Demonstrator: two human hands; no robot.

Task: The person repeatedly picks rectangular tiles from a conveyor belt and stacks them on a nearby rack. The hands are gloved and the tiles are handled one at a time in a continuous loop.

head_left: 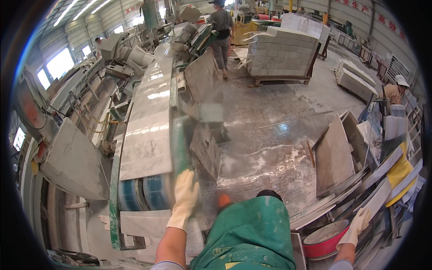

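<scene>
My left hand (183,200), in a cream rubber glove, lies with fingers stretched out at the green side rail (181,148) of a long conveyor. Beside it, a pale stone slab (146,155) rests on the conveyor above blue rollers (146,193). My right hand (357,228), gloved alike, reaches out at the lower right with its fingers extended. It is nearest to a long pale stone strip (378,198) and a red round tub (326,243); whether it touches the strip I cannot tell. A green apron (252,234) covers my front.
Leaning slabs (333,155) and loose strips crowd the right side, with a yellow sheet (402,173) among them. A crate of stacked stone (281,56) stands ahead on the wet floor (265,121). One person (221,36) is beyond the conveyor, another (396,92) far right.
</scene>
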